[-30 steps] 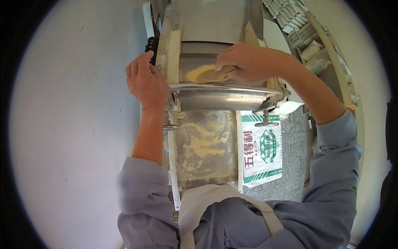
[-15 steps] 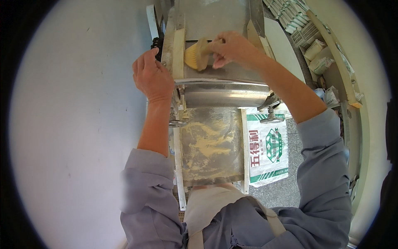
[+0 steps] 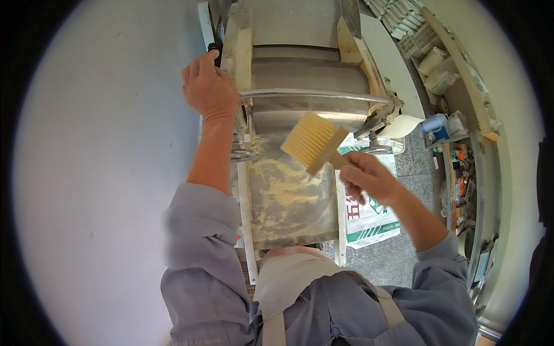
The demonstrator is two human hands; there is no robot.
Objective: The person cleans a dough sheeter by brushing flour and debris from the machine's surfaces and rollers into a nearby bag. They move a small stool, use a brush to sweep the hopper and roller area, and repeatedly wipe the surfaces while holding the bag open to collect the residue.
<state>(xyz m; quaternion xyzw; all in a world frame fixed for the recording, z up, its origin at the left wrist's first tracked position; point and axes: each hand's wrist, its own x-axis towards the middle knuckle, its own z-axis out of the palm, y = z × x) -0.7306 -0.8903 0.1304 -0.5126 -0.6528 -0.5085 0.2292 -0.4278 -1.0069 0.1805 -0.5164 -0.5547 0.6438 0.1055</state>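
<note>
My right hand (image 3: 372, 177) is closed round the short handle of a wide, flat brush (image 3: 312, 144) with pale yellow bristles. The brush hangs tilted over the near plate (image 3: 288, 199) of a roller machine, bristles toward its steel roller (image 3: 311, 118). Yellowish powder streaks that plate. Up on the machine's left side, my left hand (image 3: 209, 86) has its fingers curled, thumb and fingertips against a small black part (image 3: 215, 48). What lies inside those fingers is hidden. A metal bar (image 3: 311, 92) crosses above the roller.
A plain wall (image 3: 104, 173) runs close along the left. Handwheels (image 3: 242, 155) flank the machine. A white and green printed sack (image 3: 369, 225) lies right of the near plate. Cluttered shelves (image 3: 461, 184) line the right side.
My right hand has brought the brush back from the far-left surface behind the bar, toward me and rightward over the near plate. My left hand stays by the black part.
</note>
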